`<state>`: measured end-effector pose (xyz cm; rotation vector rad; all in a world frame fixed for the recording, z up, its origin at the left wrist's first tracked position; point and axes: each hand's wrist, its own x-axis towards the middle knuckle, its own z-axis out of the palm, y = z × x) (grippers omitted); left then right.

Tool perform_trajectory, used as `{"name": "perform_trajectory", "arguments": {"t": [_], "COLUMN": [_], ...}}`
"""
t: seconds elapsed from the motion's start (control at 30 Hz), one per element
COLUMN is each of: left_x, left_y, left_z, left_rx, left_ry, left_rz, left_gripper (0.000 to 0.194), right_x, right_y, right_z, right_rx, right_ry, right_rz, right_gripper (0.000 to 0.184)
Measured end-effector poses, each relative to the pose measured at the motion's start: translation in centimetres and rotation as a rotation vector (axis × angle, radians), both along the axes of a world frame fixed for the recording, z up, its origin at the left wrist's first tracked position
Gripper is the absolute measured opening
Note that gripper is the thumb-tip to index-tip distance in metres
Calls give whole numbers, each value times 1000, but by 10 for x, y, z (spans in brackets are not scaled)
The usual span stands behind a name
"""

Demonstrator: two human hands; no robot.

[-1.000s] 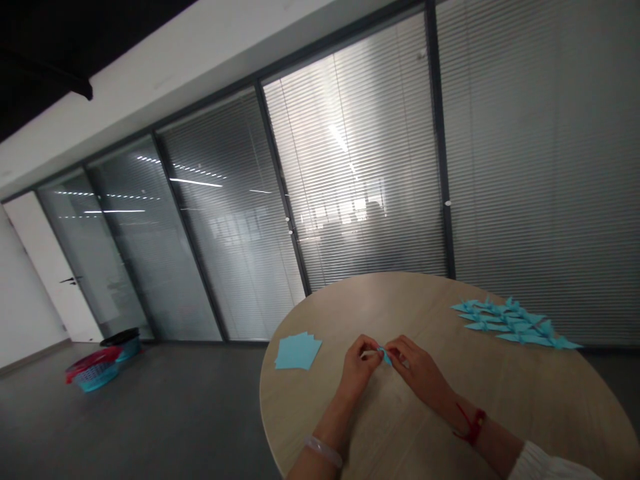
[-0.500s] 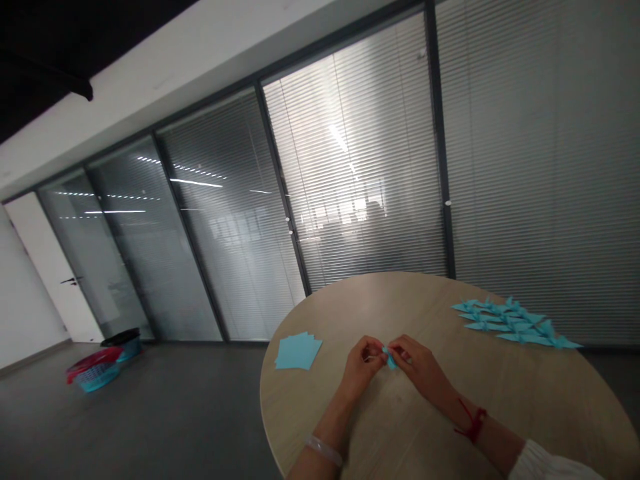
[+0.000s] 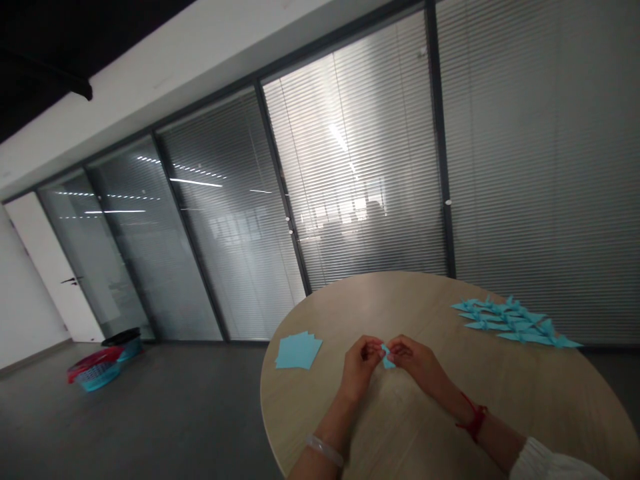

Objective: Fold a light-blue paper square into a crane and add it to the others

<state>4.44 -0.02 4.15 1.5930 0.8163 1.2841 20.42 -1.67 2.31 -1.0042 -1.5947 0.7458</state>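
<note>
One small folded blue paper piece (image 3: 387, 357) pinched between left hand (image 3: 358, 367) and right hand (image 3: 417, 365), held over round wooden desk (image 3: 400, 293), near its edge closest to person. Both hands closed on paper, fingertips nearly meeting. Plastic bangle (image 3: 325, 450) on left wrist, red cord (image 3: 474, 421) on right. Stack of blue paper squares (image 3: 299, 351) on desk, just left of hands. Rows of blue origami cranes (image 3: 515, 322) well off to right. Plastic baskets (image 3: 95, 371) on floor by glass partition (image 3: 360, 167) with slatted blinds.
</note>
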Motion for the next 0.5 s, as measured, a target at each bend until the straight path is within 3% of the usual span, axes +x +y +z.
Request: {"name": "perform_trajectory", "arguments": {"t": [0.13, 0.5], "left_x": [1, -4], "left_y": [1, 4], "left_z": [-1, -4], "left_rx": [-16, 9], "left_ry": [54, 83], "left_rz": [-3, 39], "left_gripper": [33, 31], "right_x": [1, -6], "right_y": [3, 3], "right_z": [-3, -10], "right_rx": [-31, -175], "right_ry": [103, 100], "right_rz": [32, 90], "right_gripper": [19, 25]}}
